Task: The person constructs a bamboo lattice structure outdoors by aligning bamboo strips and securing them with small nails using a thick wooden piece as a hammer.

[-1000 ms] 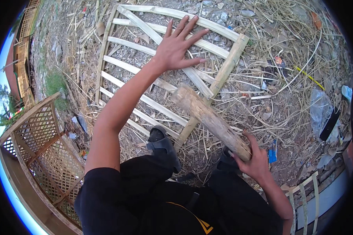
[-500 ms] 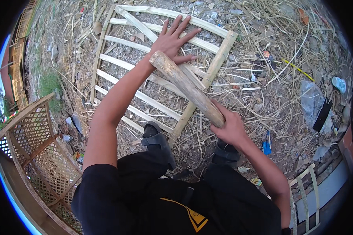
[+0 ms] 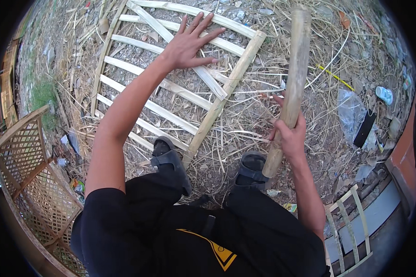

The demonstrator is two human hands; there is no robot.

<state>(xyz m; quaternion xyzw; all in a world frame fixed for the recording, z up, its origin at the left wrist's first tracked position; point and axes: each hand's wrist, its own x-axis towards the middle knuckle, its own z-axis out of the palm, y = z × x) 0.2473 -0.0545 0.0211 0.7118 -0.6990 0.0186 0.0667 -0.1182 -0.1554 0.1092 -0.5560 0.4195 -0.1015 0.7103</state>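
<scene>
- The ground is bare dirt strewn with dry straw, splinters and scraps, filling the whole upper view.
- A lattice basket, woven of thin strips in a diamond pattern, stands at the lower left, well apart from both hands.
- A slatted bamboo frame lies flat on the straw ahead of the person's 2 sandalled feet, its pale cross slats running between 2 long side rails (1 diagonal slat crosses the others).
- A thick wooden club, round and weathered, points up and away from the person, to the right of the frame's right rail and clear of it.
- The right hand is wrapped tight round the club's lower part, fingers curled around it; the butt end sticks out below the fist, near the right sandal.
- The left hand lies flat on the frame's upper slats, palm down, all 5 fingers fanned wide.
- A black flat strip lies on clear plastic at the right.
</scene>
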